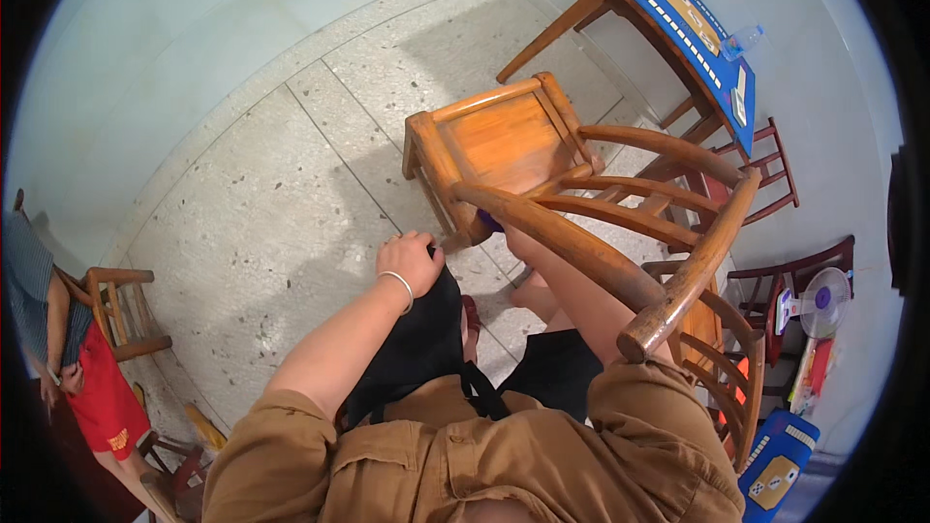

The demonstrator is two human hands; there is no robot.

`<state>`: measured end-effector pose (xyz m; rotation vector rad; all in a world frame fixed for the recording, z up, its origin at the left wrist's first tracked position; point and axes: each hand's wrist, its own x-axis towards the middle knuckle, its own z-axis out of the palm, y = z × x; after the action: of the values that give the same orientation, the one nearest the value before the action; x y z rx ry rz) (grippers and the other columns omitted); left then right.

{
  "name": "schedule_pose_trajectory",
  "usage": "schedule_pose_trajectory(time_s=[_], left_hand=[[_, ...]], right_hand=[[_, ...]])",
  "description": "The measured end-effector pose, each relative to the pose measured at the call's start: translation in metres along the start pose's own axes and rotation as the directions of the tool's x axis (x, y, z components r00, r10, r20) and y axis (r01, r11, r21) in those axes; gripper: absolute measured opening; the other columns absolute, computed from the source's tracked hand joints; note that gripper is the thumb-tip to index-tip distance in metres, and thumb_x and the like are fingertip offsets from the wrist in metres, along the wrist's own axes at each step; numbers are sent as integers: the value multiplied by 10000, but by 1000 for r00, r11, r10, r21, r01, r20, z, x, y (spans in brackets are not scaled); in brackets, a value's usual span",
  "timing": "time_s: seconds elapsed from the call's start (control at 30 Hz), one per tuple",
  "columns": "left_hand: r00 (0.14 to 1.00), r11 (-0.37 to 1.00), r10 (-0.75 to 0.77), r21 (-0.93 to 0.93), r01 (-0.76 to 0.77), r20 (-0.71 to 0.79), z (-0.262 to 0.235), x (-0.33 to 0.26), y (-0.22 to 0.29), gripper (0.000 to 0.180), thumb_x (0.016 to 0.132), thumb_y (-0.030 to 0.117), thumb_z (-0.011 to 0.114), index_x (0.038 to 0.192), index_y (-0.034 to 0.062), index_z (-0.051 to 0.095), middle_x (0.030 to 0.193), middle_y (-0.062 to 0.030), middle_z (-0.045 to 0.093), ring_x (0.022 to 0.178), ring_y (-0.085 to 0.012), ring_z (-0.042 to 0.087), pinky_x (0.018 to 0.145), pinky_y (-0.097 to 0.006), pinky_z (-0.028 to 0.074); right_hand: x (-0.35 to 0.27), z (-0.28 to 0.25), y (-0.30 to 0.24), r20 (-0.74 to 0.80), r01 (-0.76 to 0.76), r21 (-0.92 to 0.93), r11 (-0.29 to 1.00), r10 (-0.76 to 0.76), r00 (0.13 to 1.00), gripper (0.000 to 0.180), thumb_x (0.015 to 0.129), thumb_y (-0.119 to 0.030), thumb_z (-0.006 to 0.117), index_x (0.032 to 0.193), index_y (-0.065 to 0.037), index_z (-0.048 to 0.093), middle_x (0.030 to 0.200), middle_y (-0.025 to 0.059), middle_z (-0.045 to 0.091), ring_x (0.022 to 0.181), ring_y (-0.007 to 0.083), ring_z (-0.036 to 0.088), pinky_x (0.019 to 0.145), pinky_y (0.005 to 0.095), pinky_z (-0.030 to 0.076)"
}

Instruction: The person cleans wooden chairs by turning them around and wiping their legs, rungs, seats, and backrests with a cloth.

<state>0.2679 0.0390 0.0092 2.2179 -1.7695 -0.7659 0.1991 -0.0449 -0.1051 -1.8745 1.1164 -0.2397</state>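
Note:
A wooden chair (pixel 509 140) with an orange-brown seat stands tilted in front of me, its curved back rail (pixel 605 252) nearest my right shoulder. My right arm reaches under this rail toward the front edge of the seat. Only part of my right hand (pixel 515 240) shows; the chair hides its fingers. Beside it is a small purple patch (pixel 490 221), perhaps cloth. My left hand (pixel 412 260), with a pale bangle (pixel 396 283) at the wrist, rests over my knee on black shorts (pixel 412 344). Its fingers bend loosely downward and hold nothing that I can see.
A table with a blue top (pixel 668 15) bears white tiles and a plastic bottle (pixel 741 43). Dark red chairs (pixel 775 169), another wooden chair (pixel 722 368) and a fan (pixel 823 302) stand at right. At left, a person in red shorts (pixel 105 387) is beside a wooden chair (pixel 126 315).

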Motion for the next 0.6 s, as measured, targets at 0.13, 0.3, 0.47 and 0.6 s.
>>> schedule_pose_trajectory(time_s=[0.13, 0.3, 0.47, 0.6], left_hand=[[999, 999, -42, 0, 42, -4, -2, -7, -15, 277, 830, 319, 553, 975, 110, 663, 996, -109, 630, 979, -311, 571, 874, -431, 424], [998, 998, 59, 38, -58, -13, -5, -1, 4, 295, 839, 322, 547, 1027, 115, 643, 1009, -101, 626, 1017, -289, 556, 918, -426, 378], [858, 844, 514, 192, -501, -24, 6, -15, 5, 564, 815, 405, 601, 1293, 131, 479, 1230, -76, 541, 1117, -235, 496, 961, -397, 338], [886, 904, 419, -176, -389, 198, 15, -22, 46, 757, 833, 364, 629, 1409, 57, 245, 1379, -229, 358, 1234, -357, 411, 1029, -434, 332]], right_hand=[[-88, -134, 24, 171, -16, -451, 893, 104, 980, 272, 838, -111, 554, 1081, 4, 591, 1025, 158, 629, 963, 248, 594, 894, 358, 444], [-131, -125, 51, 11, -295, 545, 785, 346, 938, 251, 883, -132, 515, 1098, -14, 573, 1035, 120, 633, 987, 254, 592, 893, 397, 458], [-139, -111, 37, 151, -266, 940, 214, 436, 887, 308, 932, -271, 477, 1174, -93, 545, 1122, 75, 579, 1001, 250, 548, 901, 405, 438], [-150, -119, 6, 256, -298, 941, 158, 241, 936, 408, 925, -372, 512, 1234, -106, 503, 1175, 56, 542, 1084, 225, 497, 967, 371, 393]])
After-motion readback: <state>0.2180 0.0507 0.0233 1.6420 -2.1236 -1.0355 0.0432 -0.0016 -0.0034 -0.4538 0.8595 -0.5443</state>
